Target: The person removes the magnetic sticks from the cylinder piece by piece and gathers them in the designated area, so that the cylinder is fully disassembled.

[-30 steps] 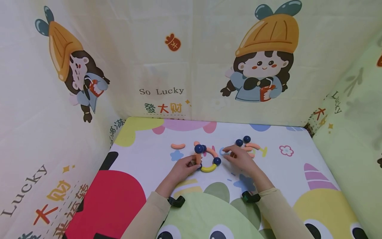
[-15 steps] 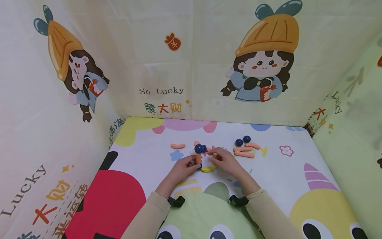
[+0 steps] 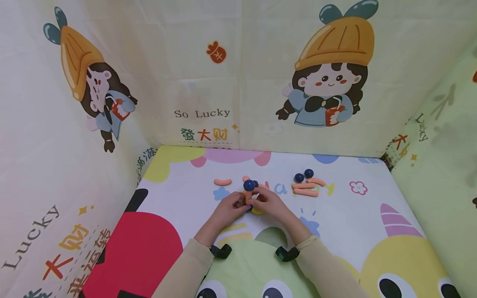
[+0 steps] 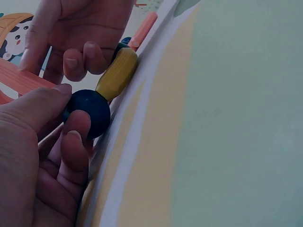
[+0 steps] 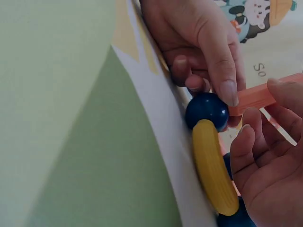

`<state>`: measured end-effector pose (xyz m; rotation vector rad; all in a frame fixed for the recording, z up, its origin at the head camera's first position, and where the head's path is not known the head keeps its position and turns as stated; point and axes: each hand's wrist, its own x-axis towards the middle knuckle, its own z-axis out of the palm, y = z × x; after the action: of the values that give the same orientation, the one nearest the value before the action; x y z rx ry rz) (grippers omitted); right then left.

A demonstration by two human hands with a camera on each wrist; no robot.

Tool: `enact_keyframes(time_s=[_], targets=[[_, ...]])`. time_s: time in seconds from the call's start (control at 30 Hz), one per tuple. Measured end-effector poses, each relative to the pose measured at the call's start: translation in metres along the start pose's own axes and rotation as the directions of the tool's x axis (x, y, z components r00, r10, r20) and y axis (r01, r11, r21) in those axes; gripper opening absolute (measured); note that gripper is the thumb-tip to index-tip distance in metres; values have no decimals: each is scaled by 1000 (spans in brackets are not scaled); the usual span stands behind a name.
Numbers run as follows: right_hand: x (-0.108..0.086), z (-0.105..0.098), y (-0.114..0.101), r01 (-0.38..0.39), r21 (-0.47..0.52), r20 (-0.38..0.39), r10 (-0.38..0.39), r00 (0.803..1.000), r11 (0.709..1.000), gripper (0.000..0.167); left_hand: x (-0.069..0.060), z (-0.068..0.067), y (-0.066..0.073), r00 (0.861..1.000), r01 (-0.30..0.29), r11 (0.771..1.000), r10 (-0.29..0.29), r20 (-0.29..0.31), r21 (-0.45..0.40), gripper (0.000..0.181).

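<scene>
My left hand [image 3: 228, 210] pinches a dark blue ball [image 4: 90, 113] at the foot of an upright pink stick [image 3: 247, 197], with another blue ball [image 3: 249, 185] on the stick's top. Opposite it, my right hand [image 3: 269, 203] has its thumb and fingers around the same pink stick [image 5: 255, 98], seen in the right wrist view. A yellow curved piece [image 5: 213, 165] runs from the lower ball along the table to another blue ball [image 5: 236, 218]. The right hand hides much of the ring in the head view.
A curved pink piece [image 3: 222, 182] lies left of the ring. To the right are two blue balls [image 3: 299, 177], two straight pink sticks [image 3: 305, 192] and a curved pink piece [image 3: 316, 181]. Printed cloth walls [image 3: 257, 136] stand behind and beside the patterned table [image 3: 193, 194].
My right hand has moved left from beside the loose pieces, over the ring, to the upright pink stick. The left hand has stayed in place with its hold.
</scene>
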<state>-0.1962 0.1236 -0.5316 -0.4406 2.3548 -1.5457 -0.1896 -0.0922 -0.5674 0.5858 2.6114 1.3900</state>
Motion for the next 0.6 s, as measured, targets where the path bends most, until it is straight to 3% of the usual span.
enact_keyframes(time_s=[0.3, 0.43, 0.53, 0.6], targets=[[1, 6, 2, 49, -5, -7, -49, 999, 999, 22, -1, -9, -1, 998, -31, 999, 30, 54, 19, 34], [2, 7, 1, 36, -11, -13, -37, 999, 999, 20, 0, -21, 3, 998, -9, 998, 13, -65, 61, 26], [2, 8, 0, 34, -13, -12, -34, 999, 999, 19, 6, -36, 11, 985, -29, 997, 40, -166, 71, 23], [2, 8, -1, 51, -7, -9, -52, 999, 999, 19, 11, -49, 20, 982, -68, 995, 81, -170, 79, 27]])
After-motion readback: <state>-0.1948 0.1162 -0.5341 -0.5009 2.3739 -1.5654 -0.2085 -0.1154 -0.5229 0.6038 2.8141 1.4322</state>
